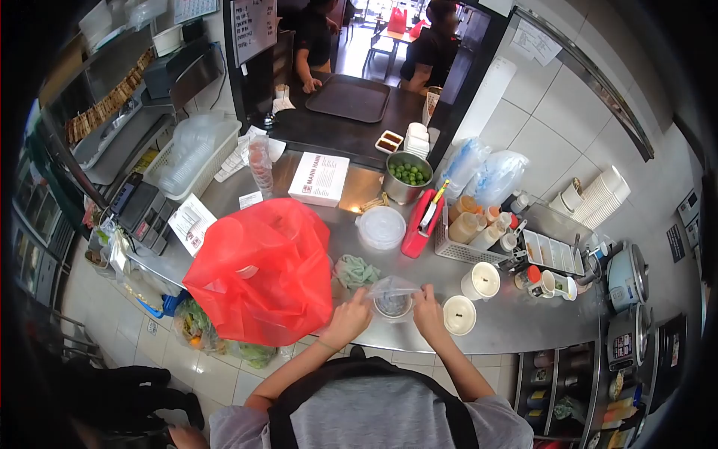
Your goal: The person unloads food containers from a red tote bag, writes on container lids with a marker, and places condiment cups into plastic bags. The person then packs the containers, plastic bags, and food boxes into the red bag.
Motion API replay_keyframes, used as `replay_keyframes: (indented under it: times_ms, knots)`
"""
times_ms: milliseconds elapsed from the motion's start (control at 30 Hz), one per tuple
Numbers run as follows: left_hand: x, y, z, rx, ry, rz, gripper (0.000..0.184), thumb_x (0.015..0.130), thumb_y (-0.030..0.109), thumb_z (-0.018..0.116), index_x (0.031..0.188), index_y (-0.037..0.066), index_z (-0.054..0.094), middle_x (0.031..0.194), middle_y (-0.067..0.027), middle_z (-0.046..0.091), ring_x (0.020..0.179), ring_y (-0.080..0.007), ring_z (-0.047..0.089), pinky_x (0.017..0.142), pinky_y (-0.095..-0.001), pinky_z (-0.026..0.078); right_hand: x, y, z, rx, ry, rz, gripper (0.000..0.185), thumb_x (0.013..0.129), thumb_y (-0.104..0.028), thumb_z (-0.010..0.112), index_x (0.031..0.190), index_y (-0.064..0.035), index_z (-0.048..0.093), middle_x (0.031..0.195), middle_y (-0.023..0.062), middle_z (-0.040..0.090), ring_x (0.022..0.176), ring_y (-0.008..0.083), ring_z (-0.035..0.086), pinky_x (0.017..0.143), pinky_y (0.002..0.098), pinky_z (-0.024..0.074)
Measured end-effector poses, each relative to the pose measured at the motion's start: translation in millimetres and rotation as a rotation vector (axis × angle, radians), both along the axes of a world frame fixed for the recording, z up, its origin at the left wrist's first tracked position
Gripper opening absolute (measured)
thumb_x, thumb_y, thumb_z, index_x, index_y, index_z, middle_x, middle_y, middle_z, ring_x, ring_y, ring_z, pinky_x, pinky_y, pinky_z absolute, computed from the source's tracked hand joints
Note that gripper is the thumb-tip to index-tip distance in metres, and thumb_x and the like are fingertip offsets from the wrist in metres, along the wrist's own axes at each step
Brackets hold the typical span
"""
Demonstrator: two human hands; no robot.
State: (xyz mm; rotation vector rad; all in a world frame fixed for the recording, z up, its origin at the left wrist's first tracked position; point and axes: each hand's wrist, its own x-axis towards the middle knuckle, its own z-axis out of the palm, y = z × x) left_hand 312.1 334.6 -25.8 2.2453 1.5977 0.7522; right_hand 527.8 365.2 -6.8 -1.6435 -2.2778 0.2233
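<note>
Between my two hands a clear plastic bag [394, 286] is stretched at the front edge of the steel counter. My left hand [350, 320] pinches its left side and my right hand [428, 316] pinches its right side. Beneath or inside the bag shows a round container [393, 305]; I cannot tell which. Just right of my right hand stand a white paper cup [459, 315] and, behind it, another white cup [481, 281]. A crumpled green cloth [356, 271] lies beyond my left hand. The large red plastic bag [262, 269] rests on the counter to the left.
A stack of clear lids [381, 228], a pink tape dispenser [423, 224] and a metal pot of green limes [407, 178] stand behind. Sauce bottles fill a white basket [456, 248] at right. Two people [430, 49] are beyond the pass window, near a dark tray [348, 99].
</note>
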Motion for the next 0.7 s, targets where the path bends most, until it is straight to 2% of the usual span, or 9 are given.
replay_keyframes:
  times_ms: [100, 167, 233, 300, 433, 500, 567, 667, 700]
  knots:
    - [8, 1, 5, 0.013, 0.042, 0.023, 0.015, 0.077, 0.013, 0.053, 0.073, 0.001, 0.06, 0.104, -0.0174, 0.05, 0.06, -0.0351, 0.061, 0.054, -0.0443, 0.051, 7, -8, -8, -0.018, -0.131, 0.001, 0.01, 0.075, -0.006, 0.051, 0.081, -0.0003, 0.057, 0.106, 0.0231, 0.047, 0.081, 0.0408, 0.057, 0.063, 0.0466, 0.0492]
    - [11, -5, -5, -0.05, 0.076, 0.03, 0.016, 0.076, 0.013, 0.054, 0.069, 0.0, 0.059, 0.1, -0.0184, 0.051, 0.06, -0.0347, 0.061, 0.053, -0.0443, 0.051, 12, -17, -18, -0.275, -0.419, 0.035, 0.01, 0.074, -0.009, 0.053, 0.074, -0.0009, 0.059, 0.101, 0.0228, 0.047, 0.084, 0.0382, 0.057, 0.066, 0.0461, 0.0486]
    - [10, 1, -17, -0.105, 0.112, 0.042, 0.018, 0.075, 0.013, 0.055, 0.065, -0.001, 0.058, 0.097, -0.0194, 0.052, 0.061, -0.0343, 0.061, 0.053, -0.0442, 0.051, 19, -12, -31, -0.362, -0.329, 0.096, 0.011, 0.074, -0.011, 0.053, 0.073, -0.0019, 0.06, 0.098, 0.0221, 0.05, 0.083, 0.0379, 0.057, 0.068, 0.0462, 0.048]
    - [6, 12, -27, -0.119, 0.087, -0.003, 0.016, 0.074, 0.014, 0.059, 0.068, -0.001, 0.057, 0.081, -0.0187, 0.052, 0.065, -0.0363, 0.059, 0.057, -0.0443, 0.049, 25, -10, -29, -0.459, -0.237, 0.157, 0.012, 0.074, -0.013, 0.054, 0.072, -0.0028, 0.061, 0.094, 0.0214, 0.053, 0.082, 0.0377, 0.057, 0.069, 0.0463, 0.0475]
    - [1, 25, 46, 0.114, -0.032, -0.052, 0.008, 0.069, 0.001, 0.053, 0.076, -0.001, 0.056, 0.084, -0.0195, 0.053, 0.068, -0.0358, 0.059, 0.058, -0.0431, 0.049, 21, 14, 37, -0.088, -0.11, -0.031, 0.024, 0.081, -0.019, 0.049, 0.075, 0.0012, 0.06, 0.069, 0.0214, 0.06, 0.069, 0.0394, 0.06, 0.066, 0.0482, 0.0481]
    - [4, 30, 68, 0.137, -0.073, -0.081, 0.021, 0.07, -0.001, 0.051, 0.09, 0.001, 0.053, 0.085, -0.0178, 0.053, 0.072, -0.0363, 0.057, 0.063, -0.0439, 0.048, 18, 15, 63, -0.074, -0.094, 0.083, 0.013, 0.077, -0.008, 0.05, 0.076, 0.0006, 0.06, 0.08, 0.0211, 0.058, 0.072, 0.0391, 0.058, 0.066, 0.047, 0.0469]
    - [8, 27, 92, 0.129, -0.12, -0.044, 0.021, 0.067, -0.005, 0.051, 0.087, 0.001, 0.052, 0.083, -0.0181, 0.052, 0.071, -0.0348, 0.055, 0.064, -0.0402, 0.046, 16, 11, 70, -0.012, -0.022, 0.09, 0.009, 0.074, -0.003, 0.05, 0.075, 0.0001, 0.059, 0.086, 0.0192, 0.055, 0.072, 0.0384, 0.058, 0.065, 0.047, 0.0458]
    - [-7, 17, 111, 0.093, -0.226, -0.119, 0.03, 0.068, -0.009, 0.049, 0.096, 0.0, 0.052, 0.087, -0.0148, 0.052, 0.072, -0.0287, 0.057, 0.063, -0.035, 0.048, 18, -5, 101, 0.086, 0.091, 0.046, 0.013, 0.071, 0.004, 0.048, 0.079, 0.0007, 0.058, 0.088, 0.0176, 0.052, 0.074, 0.0367, 0.057, 0.064, 0.0444, 0.0459]
    - [-12, 13, 114, 0.028, -0.462, -0.076, 0.033, 0.069, -0.009, 0.05, 0.1, 0.002, 0.052, 0.09, -0.0127, 0.052, 0.073, -0.0258, 0.058, 0.064, -0.0339, 0.048, 21, -8, 108, 0.152, 0.245, 0.003, 0.025, 0.068, 0.01, 0.047, 0.087, -0.0017, 0.06, 0.088, 0.0156, 0.055, 0.074, 0.0316, 0.059, 0.063, 0.0401, 0.0465]
